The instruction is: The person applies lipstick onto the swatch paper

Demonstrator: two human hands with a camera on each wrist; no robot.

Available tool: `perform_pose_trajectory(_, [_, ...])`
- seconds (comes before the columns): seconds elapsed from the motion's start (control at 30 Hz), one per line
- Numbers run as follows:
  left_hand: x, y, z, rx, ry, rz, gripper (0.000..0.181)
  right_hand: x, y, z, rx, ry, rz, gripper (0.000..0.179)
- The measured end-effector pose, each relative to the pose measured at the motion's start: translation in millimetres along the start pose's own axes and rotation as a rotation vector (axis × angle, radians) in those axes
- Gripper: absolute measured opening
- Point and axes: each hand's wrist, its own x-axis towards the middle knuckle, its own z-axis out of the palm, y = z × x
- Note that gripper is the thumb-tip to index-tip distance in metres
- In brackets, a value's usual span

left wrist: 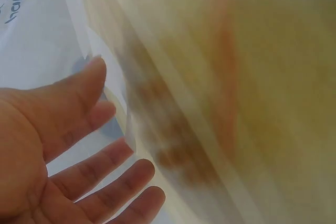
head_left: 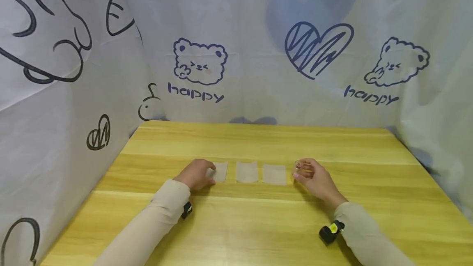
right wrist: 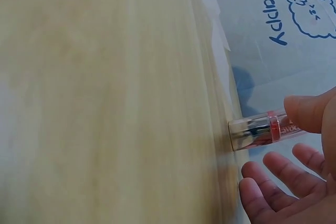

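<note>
Three thin white squares lie in a row on the wooden table (head_left: 236, 225): a left square (head_left: 221, 172), a middle square (head_left: 246, 172) and a right square (head_left: 274, 174). My left hand (head_left: 197, 173) is at the left square's outer edge; in the left wrist view its fingers (left wrist: 113, 200) are spread, with fingertips right at a sheet edge. My right hand (head_left: 312, 177) curls round a small clear bottle (right wrist: 254, 131) with a red band and lettering. The bottle stands upright, its base at the tabletop. The thumb (right wrist: 311, 113) covers part of its upper end.
White cloth walls with line drawings enclose the table at the back and both sides. A heart drawing (head_left: 319, 50) is on the back wall. A black wrist camera (head_left: 329, 233) is strapped to the right wrist, another black device (head_left: 187, 209) to the left.
</note>
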Motion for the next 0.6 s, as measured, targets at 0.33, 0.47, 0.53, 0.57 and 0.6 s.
perform_pose_trajectory(0.33, [8.7, 2.7, -1.9, 0.025, 0.004, -0.034, 0.025, 5.7, -2.8, 1.8, -0.055, 0.030, -0.016, 0.041])
perform_pose_trajectory(0.47, [7.5, 2.5, -1.0, 0.022, 0.001, -0.036, 0.024, 5.2, -1.4, 3.9, -0.090, 0.030, -0.032, 0.031])
perform_pose_trajectory(0.53, [6.5, 2.7, -0.6, 0.017, -0.003, -0.038, 0.024, 4.7, -1.0, 4.4, -0.106, 0.026, -0.035, 0.026])
perform_pose_trajectory(0.57, [6.2, 2.6, -0.4, 0.015, -0.005, -0.038, 0.024, 4.5, -1.2, 4.3, -0.113, 0.022, -0.038, 0.023])
perform_pose_trajectory(0.6, [6.3, 2.4, -0.2, 0.014, -0.006, -0.036, 0.024, 4.4, -1.3, 4.0, -0.116, 0.022, -0.037, 0.022])
